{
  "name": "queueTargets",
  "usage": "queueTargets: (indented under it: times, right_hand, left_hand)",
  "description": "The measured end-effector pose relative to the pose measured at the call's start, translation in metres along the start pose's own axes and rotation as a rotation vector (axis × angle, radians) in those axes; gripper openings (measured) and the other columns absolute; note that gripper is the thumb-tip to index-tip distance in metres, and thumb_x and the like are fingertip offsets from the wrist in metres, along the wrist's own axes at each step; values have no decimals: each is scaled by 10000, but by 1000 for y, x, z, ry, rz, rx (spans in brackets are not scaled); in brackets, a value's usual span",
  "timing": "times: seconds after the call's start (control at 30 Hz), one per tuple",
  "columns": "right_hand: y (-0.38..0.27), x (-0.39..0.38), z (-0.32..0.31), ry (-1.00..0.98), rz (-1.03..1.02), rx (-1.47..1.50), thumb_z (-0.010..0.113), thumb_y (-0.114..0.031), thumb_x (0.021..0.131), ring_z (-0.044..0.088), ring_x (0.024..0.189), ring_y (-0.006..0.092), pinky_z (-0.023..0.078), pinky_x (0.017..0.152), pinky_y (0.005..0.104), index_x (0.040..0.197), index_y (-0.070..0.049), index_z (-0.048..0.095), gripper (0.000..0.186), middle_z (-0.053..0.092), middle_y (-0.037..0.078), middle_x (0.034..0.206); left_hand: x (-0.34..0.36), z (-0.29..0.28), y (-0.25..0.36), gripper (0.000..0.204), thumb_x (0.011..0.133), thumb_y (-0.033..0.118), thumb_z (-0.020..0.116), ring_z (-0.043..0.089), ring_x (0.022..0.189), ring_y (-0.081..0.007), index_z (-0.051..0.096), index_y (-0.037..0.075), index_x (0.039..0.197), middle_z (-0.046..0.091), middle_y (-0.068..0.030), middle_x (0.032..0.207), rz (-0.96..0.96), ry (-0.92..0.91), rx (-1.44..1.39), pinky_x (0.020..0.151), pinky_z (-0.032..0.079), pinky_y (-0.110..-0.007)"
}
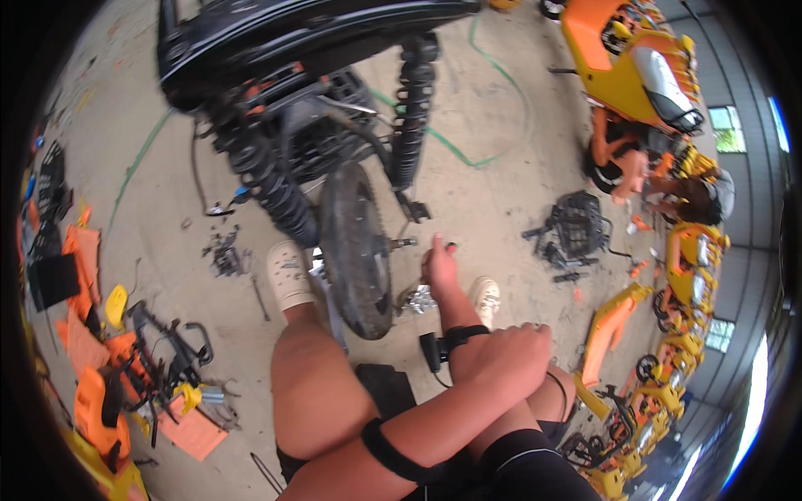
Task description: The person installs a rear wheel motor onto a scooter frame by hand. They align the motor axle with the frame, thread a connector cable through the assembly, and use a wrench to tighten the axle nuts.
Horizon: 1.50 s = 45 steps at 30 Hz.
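Observation:
In front of me a black tyre wheel (355, 250) stands between two black ribbed fork legs (412, 113), with its threaded axle end (406, 242) sticking out. My right hand (439, 265) reaches to the right of that axle, apart from it, fingers curled and thumb up. A small red-ended thing (451, 248) shows at its fingers; the rest is hidden. My left arm crosses over the right one, and my left hand (520, 355) is closed above my right forearm, its fingertips hidden. Shiny crumpled metal-looking parts (416, 299) lie under the right hand.
A black vehicle body (317, 37) overhangs the wheel. Small black parts (225, 250) and a black frame part (578, 224) lie on the floor. Orange panels (82, 267) line the left. At right a person (622, 159) crouches beside a yellow-orange scooter (622, 67).

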State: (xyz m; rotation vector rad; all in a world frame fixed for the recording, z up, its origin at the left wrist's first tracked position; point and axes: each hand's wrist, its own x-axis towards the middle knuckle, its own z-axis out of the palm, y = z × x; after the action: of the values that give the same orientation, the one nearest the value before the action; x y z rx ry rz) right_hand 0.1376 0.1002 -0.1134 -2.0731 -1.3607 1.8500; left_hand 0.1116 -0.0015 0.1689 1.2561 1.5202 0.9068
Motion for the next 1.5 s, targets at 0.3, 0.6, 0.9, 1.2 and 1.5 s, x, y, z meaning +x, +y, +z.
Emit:
queueTargets:
  times: [0.3, 0.6, 0.9, 1.2, 1.5]
  right_hand:
    - [5, -10, 22, 75, -426, -18, 578, -444, 1002, 585, 681, 148, 505, 651, 289, 1129, 6, 642, 471, 660, 62, 912]
    - [-4, 14, 23, -3, -313, -357, 635, -574, 919, 647, 744, 195, 505, 670, 339, 960, 12, 667, 588, 675, 106, 772]
    - [42, 17, -19, 260, -225, -430, 752, -508, 858, 636, 831, 191, 520, 728, 328, 1168, 43, 617, 646, 674, 114, 956]
    - [-7, -11, 15, -42, -168, -93, 584, -661, 911, 593, 1109, 294, 528, 835, 443, 1425, -25, 427, 832, 563, 163, 1296]
    - [33, -3, 4, 111, -122, -132, 711, -603, 843, 631, 929, 215, 540, 674, 366, 1416, 39, 431, 905, 619, 148, 1150]
  left_hand:
    - [-1, 0, -1, 146, 873, 131, 531, 688, 807, -375, 598, 25, 947, 676, -150, 902, 33, -9, 32, 673, 552, -486]
    - [0, -6, 1, 154, 885, 161, 530, 704, 773, -352, 582, 36, 957, 681, -154, 888, 24, -28, 99, 651, 546, -499]
    - [5, 4, -8, 163, 868, 144, 583, 681, 808, -381, 577, 5, 953, 669, -191, 871, 74, 43, 63, 713, 541, -491]
    - [-6, -6, 0, 144, 846, 127, 580, 693, 785, -327, 594, 21, 941, 668, -148, 870, 29, 26, 32, 717, 544, -465]
    - [-5, 2, -5, 137, 803, 103, 646, 707, 814, -273, 635, 38, 924, 683, -112, 863, 75, 148, 57, 697, 562, -386]
